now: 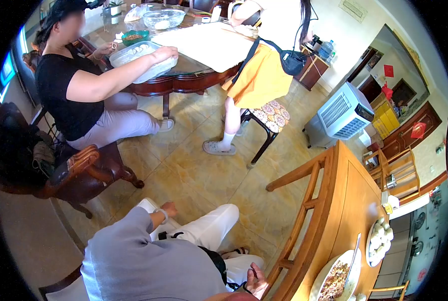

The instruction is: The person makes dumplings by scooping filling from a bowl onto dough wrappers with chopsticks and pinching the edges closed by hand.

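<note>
My left hand [169,208], with a pale band at its wrist, rests by my white trousers [211,220]; its fingers are too small and indistinct to read. Low in the view, my right hand [256,281] is beside my other leg, near the wooden table's edge. Its fingers are loosely bent and apart, and I see nothing between them. On that wooden table [352,195] are a bowl of mixed filling [336,281] with a utensil in it and a plate of pale rounded pieces [379,242].
A seated person [63,85] in black reaches over a plastic tray [143,60] at a dark table [183,88]. Another person [261,75] in an orange garment stands there. A patterned stool [269,115], an air cooler [345,113] and a leather chair [98,175] stand around.
</note>
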### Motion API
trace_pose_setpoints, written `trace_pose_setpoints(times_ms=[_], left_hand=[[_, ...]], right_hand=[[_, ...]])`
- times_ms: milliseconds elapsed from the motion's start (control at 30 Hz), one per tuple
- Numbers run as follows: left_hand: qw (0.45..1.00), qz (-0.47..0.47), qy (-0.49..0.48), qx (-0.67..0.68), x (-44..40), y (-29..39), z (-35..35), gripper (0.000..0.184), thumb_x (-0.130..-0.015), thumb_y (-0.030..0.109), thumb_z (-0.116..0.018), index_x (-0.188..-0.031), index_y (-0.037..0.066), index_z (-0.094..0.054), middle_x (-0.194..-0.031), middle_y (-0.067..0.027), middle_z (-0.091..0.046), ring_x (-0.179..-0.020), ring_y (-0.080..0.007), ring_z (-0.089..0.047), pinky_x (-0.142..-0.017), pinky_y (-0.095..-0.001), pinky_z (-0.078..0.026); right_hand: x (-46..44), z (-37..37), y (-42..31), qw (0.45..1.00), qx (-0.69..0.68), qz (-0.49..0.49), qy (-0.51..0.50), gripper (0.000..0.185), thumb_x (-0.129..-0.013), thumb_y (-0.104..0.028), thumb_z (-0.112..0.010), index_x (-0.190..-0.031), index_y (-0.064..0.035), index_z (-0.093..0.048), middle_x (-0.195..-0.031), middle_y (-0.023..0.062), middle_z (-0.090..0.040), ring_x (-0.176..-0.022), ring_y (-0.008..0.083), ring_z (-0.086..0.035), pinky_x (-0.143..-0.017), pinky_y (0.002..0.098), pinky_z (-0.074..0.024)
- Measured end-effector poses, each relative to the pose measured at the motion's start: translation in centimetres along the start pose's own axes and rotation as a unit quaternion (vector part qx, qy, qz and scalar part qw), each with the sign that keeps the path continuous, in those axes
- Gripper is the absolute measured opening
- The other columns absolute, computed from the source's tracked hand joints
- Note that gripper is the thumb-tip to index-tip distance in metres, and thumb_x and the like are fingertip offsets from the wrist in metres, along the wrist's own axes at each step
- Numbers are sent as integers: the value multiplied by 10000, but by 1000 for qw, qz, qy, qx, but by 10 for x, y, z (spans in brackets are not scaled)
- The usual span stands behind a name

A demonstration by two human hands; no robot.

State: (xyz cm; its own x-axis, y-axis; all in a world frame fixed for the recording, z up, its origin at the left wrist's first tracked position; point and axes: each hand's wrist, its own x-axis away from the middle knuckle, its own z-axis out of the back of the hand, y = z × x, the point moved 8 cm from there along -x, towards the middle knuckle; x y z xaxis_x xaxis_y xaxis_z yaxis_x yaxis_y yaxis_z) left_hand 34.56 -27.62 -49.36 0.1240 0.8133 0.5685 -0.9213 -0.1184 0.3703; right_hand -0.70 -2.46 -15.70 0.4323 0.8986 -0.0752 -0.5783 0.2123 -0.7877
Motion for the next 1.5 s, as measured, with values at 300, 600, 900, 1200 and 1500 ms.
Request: trace_pose_setpoints(times_ms=[300,600,900,1200,1500], left_hand=[[999,-49,11,-15,10,28,10,271,-729,228,-549,-840,0,-644,-885,-219,-622,-842,-384,-600,-771,-461,-482],[999,-18,43,22,9,21,10,265,-734,226,-540,-837,7,-648,-949,-243,-605,-886,-377,-594,-787,-444,-479],[998,-9,46,47,1,-6,-4,279,-718,242,-517,-778,-3,-639,-860,-254,-607,-811,-394,-596,-728,-466,-480],[1000,-23,-16,1,4,7,-7,325,-765,250,-519,-931,-12,-618,-978,-243,-604,-913,-374,-587,-815,-421,-472],[997,-58,51,5,16,21,10,247,-670,176,-544,-766,-28,-646,-826,-269,-614,-773,-382,-622,-696,-466,-494]], right_hand=[[-3,2,0,1000,-7,-14,-13,248,-840,-137,-608,-1056,-17,-625,-913,145,-656,-829,206,-633,-777,306,-486],[3,-2,13,999,-11,-34,-8,242,-838,-133,-606,-1052,-22,-625,-939,150,-642,-855,225,-623,-795,316,-477],[-3,-6,13,1000,5,26,-5,235,-835,-118,-611,-1050,-25,-627,-908,151,-649,-814,212,-627,-777,311,-481],[-1,-1,-6,1000,-10,-4,-6,225,-822,-110,-613,-1032,-33,-635,-852,160,-648,-781,226,-635,-757,338,-488],[9,-6,7,998,-9,-55,-14,236,-852,-118,-597,-1067,-21,-619,-936,147,-649,-885,209,-621,-790,298,-480]])
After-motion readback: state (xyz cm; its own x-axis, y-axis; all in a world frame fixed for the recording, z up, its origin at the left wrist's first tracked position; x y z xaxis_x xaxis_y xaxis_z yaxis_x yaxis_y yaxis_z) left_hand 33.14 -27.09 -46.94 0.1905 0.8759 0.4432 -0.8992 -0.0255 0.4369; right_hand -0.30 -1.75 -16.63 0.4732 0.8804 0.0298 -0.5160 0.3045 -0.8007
